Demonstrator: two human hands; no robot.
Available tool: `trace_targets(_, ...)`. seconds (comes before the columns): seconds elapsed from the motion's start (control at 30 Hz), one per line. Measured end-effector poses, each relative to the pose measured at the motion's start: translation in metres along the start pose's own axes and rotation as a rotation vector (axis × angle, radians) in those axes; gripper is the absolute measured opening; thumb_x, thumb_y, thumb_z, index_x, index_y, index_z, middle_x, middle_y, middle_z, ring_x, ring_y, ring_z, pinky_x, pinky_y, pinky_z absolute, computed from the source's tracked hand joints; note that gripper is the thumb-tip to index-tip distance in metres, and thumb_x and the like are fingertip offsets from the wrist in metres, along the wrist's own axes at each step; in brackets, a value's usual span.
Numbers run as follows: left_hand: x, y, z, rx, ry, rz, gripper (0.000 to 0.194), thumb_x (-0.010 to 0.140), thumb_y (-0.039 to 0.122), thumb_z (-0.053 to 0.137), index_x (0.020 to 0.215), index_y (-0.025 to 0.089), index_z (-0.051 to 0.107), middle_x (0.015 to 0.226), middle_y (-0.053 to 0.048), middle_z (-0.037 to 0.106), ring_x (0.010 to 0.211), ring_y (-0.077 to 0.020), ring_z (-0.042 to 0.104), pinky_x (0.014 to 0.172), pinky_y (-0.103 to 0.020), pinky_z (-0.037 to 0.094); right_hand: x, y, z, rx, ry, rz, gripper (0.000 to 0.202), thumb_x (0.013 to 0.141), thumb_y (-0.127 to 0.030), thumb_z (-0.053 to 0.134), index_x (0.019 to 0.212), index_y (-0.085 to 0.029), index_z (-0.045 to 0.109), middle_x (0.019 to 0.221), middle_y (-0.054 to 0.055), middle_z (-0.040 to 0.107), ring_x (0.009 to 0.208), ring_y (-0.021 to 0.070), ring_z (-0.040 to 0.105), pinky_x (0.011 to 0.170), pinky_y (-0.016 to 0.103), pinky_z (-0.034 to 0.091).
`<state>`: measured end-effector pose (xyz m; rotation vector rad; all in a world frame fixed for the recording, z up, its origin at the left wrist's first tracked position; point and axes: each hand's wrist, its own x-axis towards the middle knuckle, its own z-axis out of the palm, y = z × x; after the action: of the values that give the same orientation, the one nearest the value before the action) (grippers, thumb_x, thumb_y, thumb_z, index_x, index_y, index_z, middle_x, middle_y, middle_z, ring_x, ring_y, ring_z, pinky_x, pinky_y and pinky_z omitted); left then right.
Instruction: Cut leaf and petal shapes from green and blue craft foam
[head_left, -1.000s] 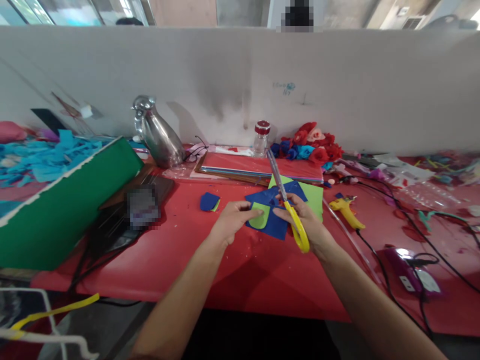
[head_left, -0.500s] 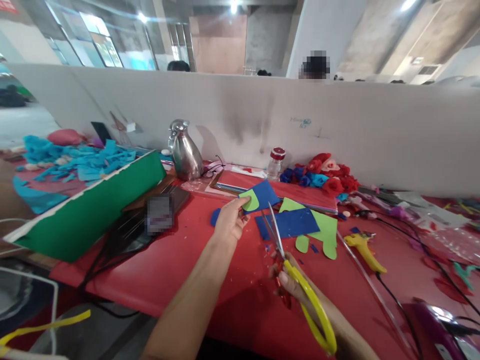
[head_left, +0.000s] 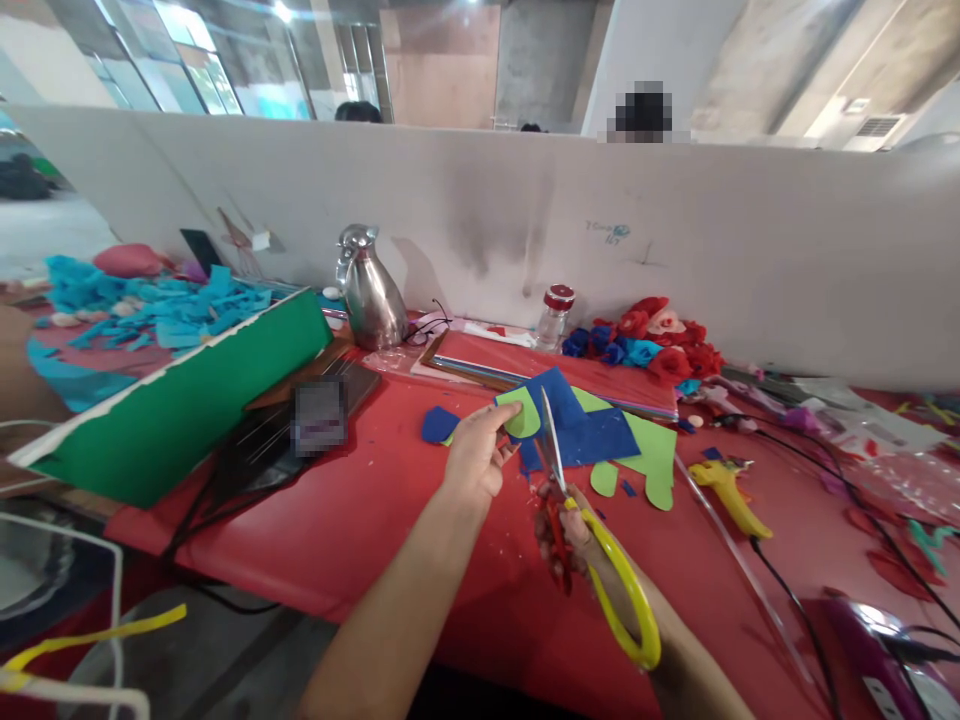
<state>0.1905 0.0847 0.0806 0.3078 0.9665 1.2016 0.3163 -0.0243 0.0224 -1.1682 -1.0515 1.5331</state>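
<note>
My left hand [head_left: 480,445] pinches a green rounded piece [head_left: 523,411] together with a blue sheet [head_left: 559,390] behind it; whether they are felt or paper I cannot tell. In my right hand [head_left: 566,530] are scissors with yellow and red handles [head_left: 626,590], blades pointing up at the blue sheet's edge. Beneath the blades lies another blue sheet [head_left: 600,440], partly over a larger green sheet [head_left: 652,455]. A small green rounded cutout [head_left: 604,478] rests on the red table just in front. Left of my left hand is a blue cut piece [head_left: 437,424].
A yellow glue gun [head_left: 729,495] and its cord lie to the right. Behind stand a steel jug [head_left: 371,295], a red-lidded glass jar [head_left: 555,318] and several fabric-like flowers [head_left: 660,345]. A green-sided box [head_left: 187,400] occupies the left.
My left hand has moved right with the green piece and blue sheet, bringing them to the scissors. The blades now look closer together and overlap the sheet's edge in view.
</note>
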Motion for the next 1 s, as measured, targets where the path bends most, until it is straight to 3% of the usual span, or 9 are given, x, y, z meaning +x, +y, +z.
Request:
trace_targets(0.33, -0.004, -0.001, 0.001, -0.014, -0.049, 0.036, 0.023, 0.047, 0.019, 0.08, 0.065, 0.016, 0.066, 0.064, -0.001, 0.069, 0.057, -0.0101, 0.06, 0.056, -0.021, 0.043, 0.004, 0.003, 0.0, 0.014, -0.01, -0.064, 0.049, 0.082, -0.066, 0.056, 0.104, -0.023, 0.05, 0.071, -0.003, 0.053, 0.045, 0.008, 0.042, 0.035, 0.019, 0.036)
trace_targets(0.8, -0.006, -0.002, 0.001, -0.076, -0.056, 0.047, 0.022, 0.05, 0.018, 0.08, 0.066, 0.016, 0.065, 0.066, 0.0, 0.069, 0.059, -0.0099, 0.061, 0.059, -0.022, 0.044, 0.002, -0.008, 0.007, 0.06, 0.044, 0.002, 0.056, 0.077, -0.071, 0.057, 0.107, -0.025, 0.049, 0.069, -0.005, 0.053, 0.044, 0.0077, 0.044, 0.035, 0.018, 0.034)
trace_targets(1.0, -0.008, -0.002, 0.001, -0.112, -0.036, 0.048, 0.021, 0.052, 0.015, 0.079, 0.065, 0.016, 0.063, 0.064, 0.002, 0.067, 0.059, -0.0089, 0.059, 0.061, -0.022, 0.045, 0.0, -0.008, 0.009, -0.041, 0.038, -0.065, 0.054, 0.081, -0.07, 0.053, 0.109, -0.024, 0.046, 0.069, -0.006, 0.05, 0.042, 0.0064, 0.04, 0.035, 0.018, 0.033)
